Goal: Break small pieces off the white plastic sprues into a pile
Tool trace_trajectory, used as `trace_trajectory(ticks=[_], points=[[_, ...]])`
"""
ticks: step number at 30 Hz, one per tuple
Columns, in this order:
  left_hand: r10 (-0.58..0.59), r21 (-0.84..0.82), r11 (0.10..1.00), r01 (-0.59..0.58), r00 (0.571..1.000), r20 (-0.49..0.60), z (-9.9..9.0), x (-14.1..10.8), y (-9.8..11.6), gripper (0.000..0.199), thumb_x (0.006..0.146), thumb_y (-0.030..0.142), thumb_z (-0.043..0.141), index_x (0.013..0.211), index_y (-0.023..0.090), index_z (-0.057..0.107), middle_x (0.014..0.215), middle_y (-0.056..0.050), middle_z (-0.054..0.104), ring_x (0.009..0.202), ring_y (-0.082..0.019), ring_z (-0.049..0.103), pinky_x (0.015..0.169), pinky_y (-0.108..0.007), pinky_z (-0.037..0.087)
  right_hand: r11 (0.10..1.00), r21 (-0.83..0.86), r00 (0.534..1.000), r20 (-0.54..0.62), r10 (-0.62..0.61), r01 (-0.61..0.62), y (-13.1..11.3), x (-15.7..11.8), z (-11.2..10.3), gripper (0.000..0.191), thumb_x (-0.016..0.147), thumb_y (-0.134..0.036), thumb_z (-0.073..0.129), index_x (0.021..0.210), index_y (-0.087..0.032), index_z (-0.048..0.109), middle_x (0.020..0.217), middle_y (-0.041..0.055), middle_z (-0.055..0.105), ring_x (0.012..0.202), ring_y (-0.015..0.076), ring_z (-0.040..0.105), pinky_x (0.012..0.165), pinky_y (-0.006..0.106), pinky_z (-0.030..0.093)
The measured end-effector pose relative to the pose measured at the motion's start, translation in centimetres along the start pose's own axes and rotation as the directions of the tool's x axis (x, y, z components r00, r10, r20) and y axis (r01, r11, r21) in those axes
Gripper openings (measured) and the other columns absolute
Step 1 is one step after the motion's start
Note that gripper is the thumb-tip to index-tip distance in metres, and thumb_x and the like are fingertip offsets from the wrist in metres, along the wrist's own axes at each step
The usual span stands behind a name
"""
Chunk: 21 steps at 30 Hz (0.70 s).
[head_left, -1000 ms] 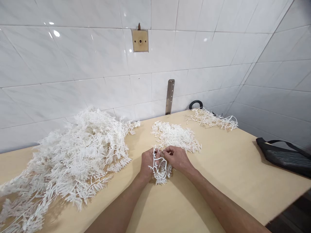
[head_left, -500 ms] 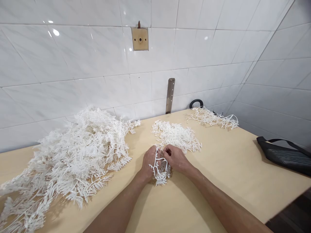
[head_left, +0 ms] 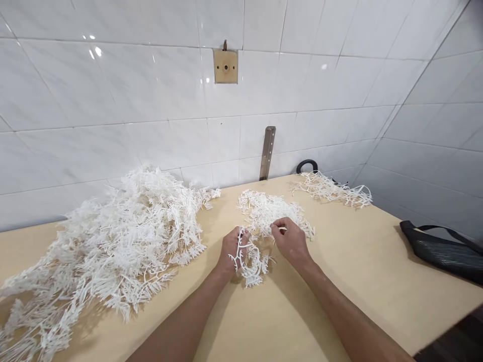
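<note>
My left hand (head_left: 231,249) is closed around a white, branching plastic sprig (head_left: 252,269). Its bare forked stem stands up by the fingers, and its fine tips droop below. To the right, my right hand (head_left: 290,239) is in a pinch, with a small white bit (head_left: 282,229) showing at its fingertips. That hand hovers at the front edge of a small heap of short white sprig pieces (head_left: 266,208). Part of the left hand's grip is hidden behind the sprig.
A large pile of white sprigs (head_left: 128,241) covers the left of the table (head_left: 339,251). Bare white stems (head_left: 332,188) lie at the back right beside a black ring-shaped handle (head_left: 307,165). A black mesh bag (head_left: 441,249) rests at the right edge. A metal bracket (head_left: 267,153) stands against the tiled wall.
My right hand has moved away from the sprig, right and slightly up toward the small heap. My left hand keeps its hold in about the same place. The view has shifted slightly.
</note>
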<state>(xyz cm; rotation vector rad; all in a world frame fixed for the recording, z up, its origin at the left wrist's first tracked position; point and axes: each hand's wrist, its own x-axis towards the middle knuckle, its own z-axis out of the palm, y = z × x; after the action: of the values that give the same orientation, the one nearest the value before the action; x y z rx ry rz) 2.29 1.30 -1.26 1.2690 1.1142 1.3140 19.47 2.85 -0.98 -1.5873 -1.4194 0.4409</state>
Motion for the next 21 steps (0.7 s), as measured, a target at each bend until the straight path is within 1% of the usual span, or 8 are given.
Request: trace_trajectory(ticks=[3, 5, 8, 10, 12, 16, 19, 21], points=[[-0.021, -0.124, 0.992, 0.018, 1.0, -0.022, 0.3, 0.0, 0.7, 0.026, 0.069, 0.037, 0.072, 0.066, 0.017, 0.057, 0.061, 0.002, 0.05, 0.057, -0.011, 0.046, 0.056, -0.024, 0.038, 0.999, 0.029, 0.999, -0.042, 0.034, -0.033, 0.1, 0.3, -0.7, 0.02, 0.081, -0.037, 0.056, 0.09, -0.02, 0.059, 0.083, 0.0031, 0.069, 0.053, 0.0146, 0.06, 0.058, 0.03, 0.048], [-0.026, -0.167, 0.986, 0.021, 0.999, -0.027, 0.4, -0.1, 1.0, 0.027, 0.067, 0.038, 0.074, 0.065, 0.017, 0.058, 0.06, 0.002, 0.05, 0.055, -0.01, 0.045, 0.055, -0.024, 0.038, 0.996, 0.057, 0.998, 0.006, 0.068, -0.068, -0.1, 0.2, -1.0, 0.026, 0.082, -0.041, 0.057, 0.096, -0.02, 0.06, 0.074, 0.0006, 0.067, 0.044, 0.0132, 0.056, 0.051, 0.029, 0.047], [-0.027, -0.184, 0.983, 0.023, 0.999, -0.021, 0.5, -0.2, 1.1, 0.028, 0.066, 0.038, 0.076, 0.066, 0.016, 0.059, 0.059, 0.003, 0.051, 0.054, -0.01, 0.045, 0.054, -0.024, 0.038, 0.981, 0.151, 0.977, 0.196, 0.087, -0.118, -0.9, -0.4, -0.9, 0.032, 0.085, -0.048, 0.055, 0.094, -0.019, 0.064, 0.056, -0.0033, 0.058, 0.038, 0.0129, 0.051, 0.043, 0.026, 0.043], [-0.035, -0.17, 0.985, 0.032, 0.999, -0.012, 0.5, -0.4, 1.0, 0.029, 0.066, 0.04, 0.077, 0.068, 0.016, 0.061, 0.059, 0.002, 0.053, 0.054, -0.01, 0.046, 0.054, -0.024, 0.039, 0.971, 0.206, 0.936, 0.35, 0.045, -0.124, -1.6, -0.8, -0.7, 0.035, 0.086, -0.05, 0.053, 0.088, -0.018, 0.067, 0.052, -0.0037, 0.054, 0.037, 0.012, 0.049, 0.04, 0.024, 0.041], [-0.043, -0.166, 0.985, 0.044, 0.999, 0.011, 0.4, -0.5, 0.7, 0.032, 0.067, 0.043, 0.077, 0.072, 0.016, 0.062, 0.062, 0.001, 0.057, 0.055, -0.012, 0.05, 0.054, -0.025, 0.041, 0.973, 0.21, 0.895, 0.446, -0.005, -0.1, -2.2, -1.2, -0.4, 0.035, 0.086, -0.049, 0.054, 0.084, -0.018, 0.069, 0.052, -0.0033, 0.055, 0.039, 0.0114, 0.049, 0.041, 0.023, 0.041], [-0.071, -0.245, 0.966, 0.086, 0.995, 0.07, 0.6, -0.7, 0.4, 0.036, 0.068, 0.047, 0.078, 0.076, 0.016, 0.061, 0.063, 0.0, 0.059, 0.056, -0.013, 0.055, 0.054, -0.026, 0.043, 0.984, 0.169, 0.88, 0.474, -0.027, -0.061, -2.3, -1.6, 0.3, 0.03, 0.083, -0.044, 0.057, 0.079, -0.018, 0.072, 0.056, -0.0012, 0.061, 0.045, 0.0122, 0.053, 0.044, 0.022, 0.042], [-0.075, -0.224, 0.971, 0.084, 0.996, 0.049, 0.7, -0.6, 0.4, 0.038, 0.066, 0.046, 0.08, 0.07, 0.015, 0.059, 0.06, 0.002, 0.056, 0.055, -0.012, 0.053, 0.053, -0.025, 0.042, 0.988, 0.146, 0.883, 0.468, -0.028, -0.046, -1.9, -1.6, 0.6, 0.027, 0.081, -0.04, 0.058, 0.077, -0.018, 0.072, 0.058, -0.0007, 0.063, 0.046, 0.0123, 0.053, 0.044, 0.022, 0.041], [-0.088, -0.225, 0.969, 0.098, 0.995, 0.057, 0.7, -0.6, 0.4, 0.038, 0.065, 0.046, 0.08, 0.072, 0.015, 0.059, 0.061, 0.002, 0.056, 0.056, -0.012, 0.054, 0.054, -0.025, 0.043, 0.99, 0.137, 0.886, 0.463, -0.042, -0.024, -1.7, -1.6, 0.6, 0.027, 0.082, -0.039, 0.056, 0.078, -0.018, 0.072, 0.058, -0.0009, 0.063, 0.046, 0.0121, 0.053, 0.045, 0.021, 0.04]])
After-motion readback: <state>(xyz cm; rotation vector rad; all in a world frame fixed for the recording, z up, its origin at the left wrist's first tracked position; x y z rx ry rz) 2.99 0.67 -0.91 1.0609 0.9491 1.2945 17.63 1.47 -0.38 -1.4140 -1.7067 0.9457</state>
